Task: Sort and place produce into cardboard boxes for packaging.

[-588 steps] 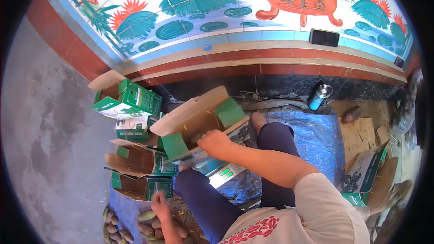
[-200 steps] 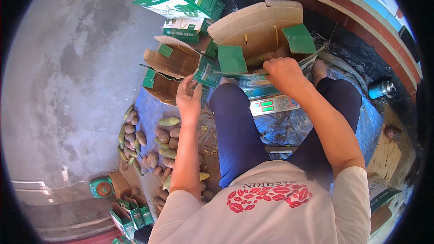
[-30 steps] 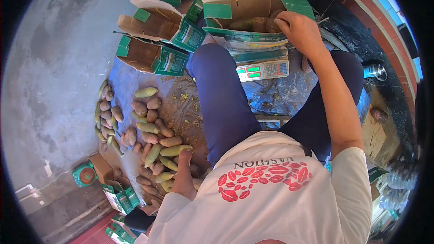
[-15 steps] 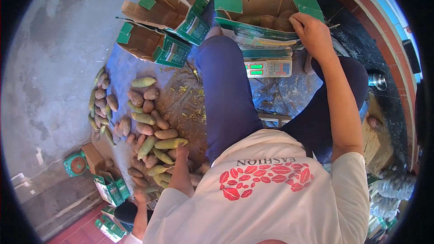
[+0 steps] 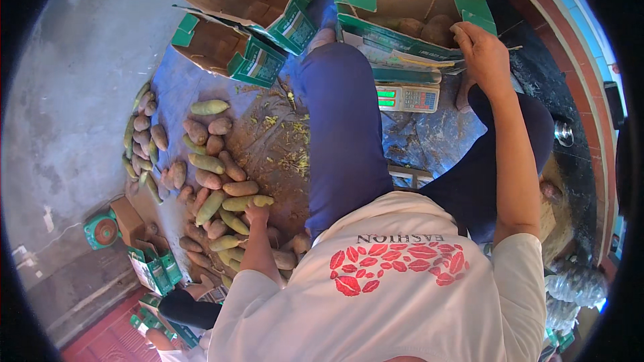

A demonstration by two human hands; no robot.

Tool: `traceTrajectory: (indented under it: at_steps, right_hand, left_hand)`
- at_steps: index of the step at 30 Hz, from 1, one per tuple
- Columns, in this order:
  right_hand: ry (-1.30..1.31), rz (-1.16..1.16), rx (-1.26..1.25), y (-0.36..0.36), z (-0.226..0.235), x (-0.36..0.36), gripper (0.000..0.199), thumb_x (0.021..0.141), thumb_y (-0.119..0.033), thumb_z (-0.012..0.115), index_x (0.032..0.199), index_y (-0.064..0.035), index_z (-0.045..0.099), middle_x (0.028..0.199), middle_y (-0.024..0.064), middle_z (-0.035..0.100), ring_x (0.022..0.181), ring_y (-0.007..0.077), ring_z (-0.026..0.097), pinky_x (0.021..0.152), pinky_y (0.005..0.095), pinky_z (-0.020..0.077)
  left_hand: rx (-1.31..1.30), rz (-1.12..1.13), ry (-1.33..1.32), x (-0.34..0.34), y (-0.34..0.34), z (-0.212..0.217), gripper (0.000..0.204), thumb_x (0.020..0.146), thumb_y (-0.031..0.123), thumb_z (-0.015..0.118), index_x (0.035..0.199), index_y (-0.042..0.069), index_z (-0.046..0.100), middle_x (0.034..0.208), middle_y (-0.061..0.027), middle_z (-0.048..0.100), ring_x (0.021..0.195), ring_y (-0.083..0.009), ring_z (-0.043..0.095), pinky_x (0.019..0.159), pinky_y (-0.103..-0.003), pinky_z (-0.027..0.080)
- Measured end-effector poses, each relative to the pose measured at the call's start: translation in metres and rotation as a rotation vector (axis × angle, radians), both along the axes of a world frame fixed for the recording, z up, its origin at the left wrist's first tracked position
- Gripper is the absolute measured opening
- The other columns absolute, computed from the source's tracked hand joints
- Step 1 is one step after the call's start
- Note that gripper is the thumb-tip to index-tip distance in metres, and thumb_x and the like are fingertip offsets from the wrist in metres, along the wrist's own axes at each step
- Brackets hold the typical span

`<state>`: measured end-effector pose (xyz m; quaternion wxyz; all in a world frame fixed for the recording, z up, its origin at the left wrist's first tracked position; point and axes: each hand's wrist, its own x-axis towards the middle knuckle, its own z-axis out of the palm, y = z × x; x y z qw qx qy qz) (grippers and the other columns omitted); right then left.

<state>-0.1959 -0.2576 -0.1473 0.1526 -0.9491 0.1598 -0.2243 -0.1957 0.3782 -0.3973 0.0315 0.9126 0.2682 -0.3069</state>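
Observation:
My left hand (image 5: 257,213) is in the heap of vegetables to my left, its fingers closed round the right end of a long green radish-like vegetable (image 5: 235,203). Other green ones and brown, potato-like tubers (image 5: 240,188) lie around it. My right hand (image 5: 483,57) grips the near right edge of a green cardboard box (image 5: 386,35), thumb and fingers pinching the rim. The open box holds several brown tubers (image 5: 437,29). Beneath it stands a digital scale (image 5: 408,98) with lit green displays.
Two open green boxes (image 5: 258,60) (image 5: 292,30) stand at the far left. A second row of vegetables (image 5: 141,137) lies by the grey floor strip. Another person's dark-clad leg (image 5: 188,310) shows at the lower left, near small green boxes (image 5: 154,268) and a green round device (image 5: 102,230).
The view has shifted, moving most things in the picture. My left hand has moved slightly left onto the green vegetable's end. My right hand stays at the box's edge.

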Motion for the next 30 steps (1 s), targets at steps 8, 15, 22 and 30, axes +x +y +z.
traceTrajectory:
  at_steps: [8, 15, 22, 30]
  right_hand:
    - [0.055, -0.072, -0.006, -0.002, 0.000, -0.003, 0.022, 0.088, -0.026, 0.052, 0.097, -0.0110, 0.065, 0.088, 0.0144, 0.065, 0.082, 0.0335, 0.062, 0.069, 0.0398, 0.0488]
    - [0.151, -0.097, 0.010, -0.013, -0.007, 0.002, 0.028, 0.093, -0.030, 0.045, 0.105, -0.0134, 0.063, 0.090, 0.0094, 0.067, 0.086, 0.0291, 0.064, 0.073, 0.0372, 0.0488]
    - [0.158, -0.120, 0.009, -0.022, -0.013, 0.005, 0.032, 0.096, -0.031, 0.040, 0.107, -0.0119, 0.063, 0.094, 0.0098, 0.067, 0.089, 0.0252, 0.065, 0.076, 0.0340, 0.0487]
    - [0.152, -0.091, 0.090, -0.027, -0.013, 0.002, 0.033, 0.096, -0.031, 0.041, 0.108, -0.0086, 0.062, 0.095, 0.0104, 0.067, 0.090, 0.0228, 0.065, 0.077, 0.0308, 0.0480]
  left_hand:
    - [0.058, -0.098, 0.034, 0.003, 0.011, -0.001, 0.086, 0.073, 0.039, 0.068, 0.144, 0.019, 0.023, 0.143, -0.0240, 0.026, 0.128, -0.0373, 0.034, 0.106, -0.040, 0.032]
    - [0.015, -0.017, 0.210, -0.008, 0.023, -0.007, 0.078, 0.076, 0.040, 0.066, 0.141, 0.017, 0.029, 0.137, -0.0193, 0.039, 0.123, -0.0344, 0.042, 0.102, -0.040, 0.037]
    - [0.187, 0.003, -0.112, 0.009, 0.021, 0.009, 0.079, 0.075, 0.035, 0.070, 0.140, 0.018, 0.030, 0.146, -0.0122, 0.024, 0.132, -0.0288, 0.028, 0.103, -0.039, 0.036]
    - [0.159, 0.092, 0.056, 0.049, 0.045, 0.008, 0.079, 0.074, 0.034, 0.067, 0.141, 0.025, 0.026, 0.148, -0.0042, 0.020, 0.136, -0.0255, 0.022, 0.102, -0.048, 0.035]
